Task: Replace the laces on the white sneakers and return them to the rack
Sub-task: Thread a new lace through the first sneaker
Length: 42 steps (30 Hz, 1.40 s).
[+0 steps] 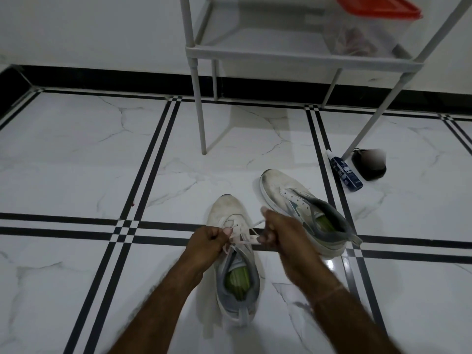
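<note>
— Pinching what, exactly?
— Left hand (208, 241) and right hand (278, 233) each clamp the pale lace (251, 238) over the near sneaker (226, 208); the other sneaker (277, 185) lies just right, rack (281, 55) far behind.

A home, by the look of it: marble-tiled floor (76, 149), grey rack (293, 57) against the wall (89, 29), sneakers (229, 215) out.

the white marble floor (76, 154) bears two sneakers (293, 200), a rack (301, 57), a blue bottle (346, 172) and a dark pouch (367, 167).
</note>
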Available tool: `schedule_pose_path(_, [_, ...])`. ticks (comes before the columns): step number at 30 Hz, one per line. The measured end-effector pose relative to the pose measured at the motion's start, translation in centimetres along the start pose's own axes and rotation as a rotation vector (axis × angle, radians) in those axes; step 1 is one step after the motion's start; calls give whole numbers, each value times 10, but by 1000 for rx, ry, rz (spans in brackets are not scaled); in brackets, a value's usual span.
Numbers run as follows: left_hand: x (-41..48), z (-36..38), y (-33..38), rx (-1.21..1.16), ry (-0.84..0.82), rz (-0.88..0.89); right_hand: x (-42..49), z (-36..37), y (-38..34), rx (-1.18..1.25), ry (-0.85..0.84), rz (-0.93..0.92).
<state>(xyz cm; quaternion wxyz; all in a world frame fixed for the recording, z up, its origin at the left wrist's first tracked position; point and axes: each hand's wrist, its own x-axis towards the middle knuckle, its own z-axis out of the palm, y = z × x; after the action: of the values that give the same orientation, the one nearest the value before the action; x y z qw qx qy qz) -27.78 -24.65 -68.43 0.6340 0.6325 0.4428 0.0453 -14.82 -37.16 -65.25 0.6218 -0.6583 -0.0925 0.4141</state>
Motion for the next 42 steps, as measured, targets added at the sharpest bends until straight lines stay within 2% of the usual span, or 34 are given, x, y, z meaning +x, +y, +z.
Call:
schedule_pose_path(2, [0, -1, -6, -30, 27, -5, 4, -25, -21, 28, 39, -65])
schedule_pose_path(3, [0, 0, -9, -52, 49, -10, 9, -37, -26, -129, 82, -170])
schedule_pose_path(5, [0, 2, -13, -128, 119, -1, 23, -55, -20, -691, 157, -357])
schedule_pose_path(6, [0, 4, -14, -186, 153, 10, 28, -60, -12, -957, 168, -389])
schedule_pose_path(7, [0, 6, -13, -242, 182, 21, 29, -59, -5, -1127, 136, -407])
schedule_pose_path(9, [-1, 8, -12, -301, 213, 30, 27, -47, 13, -1251, 50, -499])
schedule_pose_path(11, [-4, 11, -7, -293, 205, 31, 24, -30, 32, -1138, -89, -551])
schedule_pose_path(13, [-7, 13, -5, -304, 188, 29, 19, -12, 44, -954, -213, -489])
schedule_pose_path(16, [-6, 11, -5, -411, 255, 15, 16, -4, 54, -841, -188, -493])
schedule_pose_path(19, [0, -3, -7, -854, 395, -48, 18, -9, 58, -846, -123, -495])
schedule_pose_path(21, [9, -20, -20, -978, 549, -71, 18, -13, 62, -852, -91, -476])
schedule_pose_path(23, [14, -32, -39, -805, 698, -124, 18, -15, 67, -822, -74, -453])
schedule_pose_path(25, [10, -32, -52, -348, 783, -181, 16, -17, 68, -790, -68, -430])
schedule_pose_path(26, [5, -27, -55, -96, 808, -131, 16, -17, 70, -771, -65, -424])
schedule_pose_path(27, [1, -22, -57, 117, 811, 23, 15, -17, 69, -756, -61, -421])
schedule_pose_path(29, [-5, -12, -59, 345, 606, 416, 15, -15, 68, -719, -59, -414])
schedule_pose_path(30, [-6, -8, -61, 391, 467, 503, 16, -14, 68, -700, -67, -411])
schedule_pose_path(32, [-6, -1, -64, 408, 346, 508, 16, -14, 67, -681, -89, -411])
schedule_pose_path(36, [-1, -1, -60, 314, 379, 494, 17, -13, 61, -543, -145, -338])
schedule_pose_path(39, [-2, -7, -48, 62, 198, 408, 12, -9, 44, -131, -213, -116])
schedule_pose_path(42, [-2, -9, -50, 70, 127, 360, 18, -3, 36, 293, -239, 54])
